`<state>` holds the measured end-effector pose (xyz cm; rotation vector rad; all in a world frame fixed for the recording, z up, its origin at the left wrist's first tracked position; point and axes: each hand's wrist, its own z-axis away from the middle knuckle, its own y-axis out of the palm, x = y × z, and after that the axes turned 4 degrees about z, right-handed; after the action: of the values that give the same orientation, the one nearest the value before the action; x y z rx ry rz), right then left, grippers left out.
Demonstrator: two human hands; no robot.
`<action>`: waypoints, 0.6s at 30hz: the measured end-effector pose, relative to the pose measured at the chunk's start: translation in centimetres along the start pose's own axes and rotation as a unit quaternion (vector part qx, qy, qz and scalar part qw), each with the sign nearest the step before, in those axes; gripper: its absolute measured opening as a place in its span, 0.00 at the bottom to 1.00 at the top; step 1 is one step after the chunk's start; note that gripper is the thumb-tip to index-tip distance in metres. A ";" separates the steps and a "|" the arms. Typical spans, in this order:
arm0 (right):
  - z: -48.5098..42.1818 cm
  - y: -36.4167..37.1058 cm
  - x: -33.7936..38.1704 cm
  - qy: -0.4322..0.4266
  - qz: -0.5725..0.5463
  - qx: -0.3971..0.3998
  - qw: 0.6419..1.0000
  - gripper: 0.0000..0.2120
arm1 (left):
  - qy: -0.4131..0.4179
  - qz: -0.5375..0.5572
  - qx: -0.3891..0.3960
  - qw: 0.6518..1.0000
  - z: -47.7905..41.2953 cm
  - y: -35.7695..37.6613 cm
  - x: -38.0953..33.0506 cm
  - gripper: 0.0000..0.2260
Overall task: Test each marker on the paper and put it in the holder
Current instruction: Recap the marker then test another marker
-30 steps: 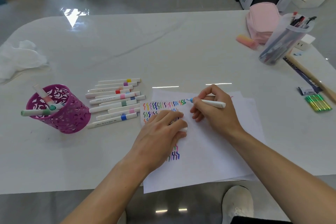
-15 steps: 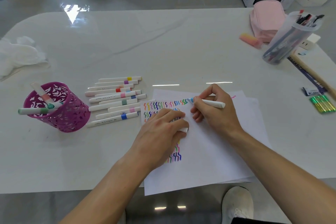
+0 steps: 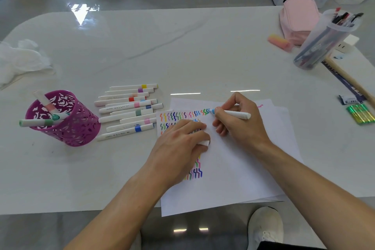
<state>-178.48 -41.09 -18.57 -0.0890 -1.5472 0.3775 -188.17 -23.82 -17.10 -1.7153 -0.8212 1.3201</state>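
R hand [image 3: 241, 122]: fingers curled in a writing grip on the light-blue marker [image 3: 236, 115]. Its tip touches the paper [image 3: 243, 168] at the right end of the top row of coloured squiggles [image 3: 182, 116]; its barrel points right.

L hand [image 3: 178, 144]: palm down on the paper, covering part of the squiggle rows. Fingers are curled over a white cap [image 3: 205, 143], only the end showing.

Paper is a few stacked sheets at the near table [image 3: 142, 46] edge, front corner overhanging.

Loose markers [image 3: 129, 111]: capped, side by side, just left of the paper, well apart from both hands.

Purple holder [image 3: 67, 128]: upright, left of the loose markers. It holds 2 markers: a pink-band marker [image 3: 45, 101] tilted inside and a green marker [image 3: 43, 123] across the rim, sticking out left.

Far right: pink pouch [image 3: 298, 18] and clear pen tub [image 3: 324, 40]. Far left: crumpled white tissue [image 3: 22, 61].
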 end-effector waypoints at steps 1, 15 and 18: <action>0.0 0.0 0.0 0.003 0.001 -0.002 1.000 0.09 | 0.000 -0.002 -0.007 1.000 0.0 0.0 0.0 0.08; 0.6 -0.3 0.6 -0.005 -0.066 -0.055 0.996 0.10 | -0.010 -0.001 -0.009 1.000 0.0 0.3 0.2 0.08; 1.0 -0.5 1.0 -0.018 -0.071 -0.097 0.993 0.09 | -0.006 0.003 -0.004 1.000 0.0 0.2 0.2 0.09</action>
<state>-179.37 -41.44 -17.45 -0.1223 -1.6117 0.1156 -188.11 -23.72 -17.35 -1.7197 -0.8302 1.3346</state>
